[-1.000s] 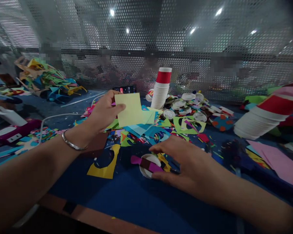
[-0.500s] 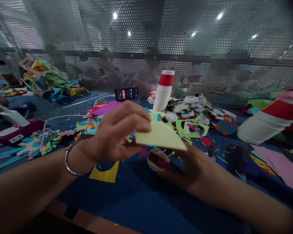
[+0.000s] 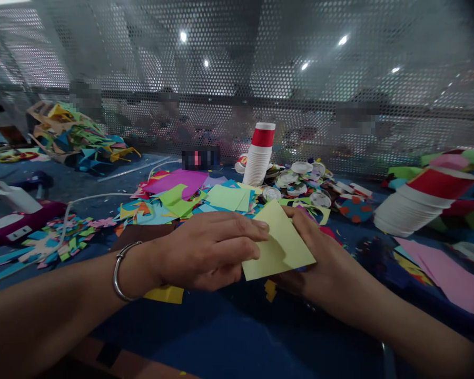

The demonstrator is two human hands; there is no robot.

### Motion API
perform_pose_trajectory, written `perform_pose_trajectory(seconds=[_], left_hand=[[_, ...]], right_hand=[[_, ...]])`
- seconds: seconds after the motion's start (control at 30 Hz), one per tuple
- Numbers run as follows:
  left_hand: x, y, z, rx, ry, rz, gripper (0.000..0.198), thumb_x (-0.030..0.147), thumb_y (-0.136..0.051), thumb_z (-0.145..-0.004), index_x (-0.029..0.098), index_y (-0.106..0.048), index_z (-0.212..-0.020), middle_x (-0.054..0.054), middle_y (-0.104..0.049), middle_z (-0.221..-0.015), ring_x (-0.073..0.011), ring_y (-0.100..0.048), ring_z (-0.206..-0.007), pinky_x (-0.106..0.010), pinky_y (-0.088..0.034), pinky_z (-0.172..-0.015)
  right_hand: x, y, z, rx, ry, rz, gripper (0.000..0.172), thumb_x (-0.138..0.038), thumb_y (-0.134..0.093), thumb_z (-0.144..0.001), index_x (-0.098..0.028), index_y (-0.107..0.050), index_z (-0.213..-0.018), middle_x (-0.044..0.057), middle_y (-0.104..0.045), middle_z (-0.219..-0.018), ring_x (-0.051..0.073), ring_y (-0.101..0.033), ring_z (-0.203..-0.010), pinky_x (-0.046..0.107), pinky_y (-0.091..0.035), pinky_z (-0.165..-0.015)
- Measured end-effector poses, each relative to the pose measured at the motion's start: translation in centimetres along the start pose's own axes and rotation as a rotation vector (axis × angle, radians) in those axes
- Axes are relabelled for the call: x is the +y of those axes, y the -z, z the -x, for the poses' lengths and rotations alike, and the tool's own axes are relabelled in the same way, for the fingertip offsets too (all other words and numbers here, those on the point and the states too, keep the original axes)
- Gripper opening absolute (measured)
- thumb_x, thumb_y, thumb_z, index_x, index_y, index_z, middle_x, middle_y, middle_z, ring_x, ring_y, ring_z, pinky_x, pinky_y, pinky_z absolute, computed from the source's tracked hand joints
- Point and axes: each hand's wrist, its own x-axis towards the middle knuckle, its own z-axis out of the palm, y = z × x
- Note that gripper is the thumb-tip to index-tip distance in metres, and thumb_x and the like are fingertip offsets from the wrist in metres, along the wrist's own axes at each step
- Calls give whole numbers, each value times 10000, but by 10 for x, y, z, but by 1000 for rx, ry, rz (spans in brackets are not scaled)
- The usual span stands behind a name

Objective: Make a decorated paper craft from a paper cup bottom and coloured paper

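Note:
A pale yellow sheet of paper (image 3: 286, 245) is tilted up between my hands at the middle of the view. My left hand (image 3: 217, 250), with a metal bangle at its wrist, has its fingers closed at the sheet's left side, fingertips lying on the paper's face. On the right edge, my right hand (image 3: 318, 252) is curled around behind the sheet. Its fingertips, and whatever it grips under the paper, are mostly hidden. Below the left wrist lies a yellow paper scrap (image 3: 166, 295) on the blue table (image 3: 221, 337).
Stacked paper cups (image 3: 256, 163) stand behind my hands, beside a pile of round lid-like pieces (image 3: 296, 179). Another cup stack (image 3: 411, 210) leans at right near pink paper (image 3: 450, 268). Coloured paper (image 3: 177, 181) covers the middle. A purple power strip (image 3: 27, 221) with cables sits left.
The yellow sheet has turned from nearly flat to facing me, and its top edge is against my right hand. The round white-rimmed piece by my right hand is now hidden behind it.

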Motion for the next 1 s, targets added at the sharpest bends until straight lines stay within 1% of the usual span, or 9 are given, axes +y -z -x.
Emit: perform_pose_trajectory(seconds=[0.07, 0.2, 0.3, 0.37, 0.47, 0.57, 0.73, 0.83, 1.0], left_hand=[[-1, 0, 1, 5, -14, -10, 191, 87, -570, -862, 168, -577, -1035, -148, -699, -1237, -226, -601, -1257, -365, -529, -1032], [-4, -2, 2, 58, -64, -50, 209, 85, -572, -887, 148, -588, -1085, -156, -704, -1229, -234, -603, -1261, -375, -538, -1024], [-4, -1, 1, 63, -59, -116, 216, 98, -550, -922, 159, -599, -1123, -134, -722, -1205, -225, -632, -1224, -368, -552, -1006], [-3, -1, 0, 57, -48, -142, 232, 107, -537, -937, 148, -602, -1156, -127, -727, -1195, -217, -652, -1192, -354, -556, -998], [-1, -2, 0, 22, -13, -104, 307, 80, -502, -937, 133, -579, -1229, -122, -715, -1221, -199, -660, -1170, -325, -550, -996], [-1, -4, 2, -94, 14, -16, 368, 89, -515, -924, 131, -546, -1289, -131, -693, -1251, -200, -649, -1170, -305, -545, -979], [-2, -6, -1, -207, -26, 6, 370, 120, -491, -960, 83, -535, -1325, -159, -654, -1308, -235, -589, -1248, -352, -486, -1062], [-3, -8, -5, -197, -33, -6, 343, 128, -480, -978, 72, -551, -1309, -157, -653, -1315, -232, -583, -1259, -359, -469, -1087], [-4, -10, -5, -105, -29, -50, 285, 110, -480, -984, 108, -585, -1248, -134, -698, -1255, -205, -615, -1236, -326, -510, -1040]], right_hand=[[1, 0, 0, 13, -5, -21, 683, -294, -719, -794, -239, -331, -1354, 107, -623, -1212, 280, -663, -1046, 308, -564, -700], [0, 1, -1, 33, -27, -65, 796, -254, -764, -767, -221, -306, -1416, 93, -636, -1217, 217, -681, -909, 294, -560, -740], [-1, 0, -2, 19, -94, -99, 967, -274, -781, -770, -211, -172, -1518, 85, -681, -1158, 209, -696, -823, 296, -565, -702], [-3, 0, -2, 19, -116, -95, 1008, -317, -769, -792, -205, -116, -1552, 77, -704, -1106, 229, -706, -855, 306, -566, -709], [-4, 0, -2, 33, -99, -63, 988, -338, -746, -809, -209, -121, -1563, 69, -712, -1074, 248, -695, -946, 332, -554, -780], [-2, 1, -1, 15, -91, -36, 967, -289, -735, -790, -249, -150, -1558, 61, -702, -1115, 236, -687, -943, 364, -532, -840], [0, 4, -1, 1, -99, -3, 858, -186, -695, -747, -289, -290, -1497, 48, -693, -1146, 227, -684, -953, 368, -527, -845], [-2, 4, -2, 8, -84, -29, 771, -192, -684, -761, -263, -350, -1452, 46, -711, -1106, 215, -687, -947, 349, -535, -843], [-6, 3, -2, -15, -91, -123, 651, -318, -736, -818, -280, -425, -1389, 51, -709, -1145, 206, -692, -992, 322, -560, -854]])
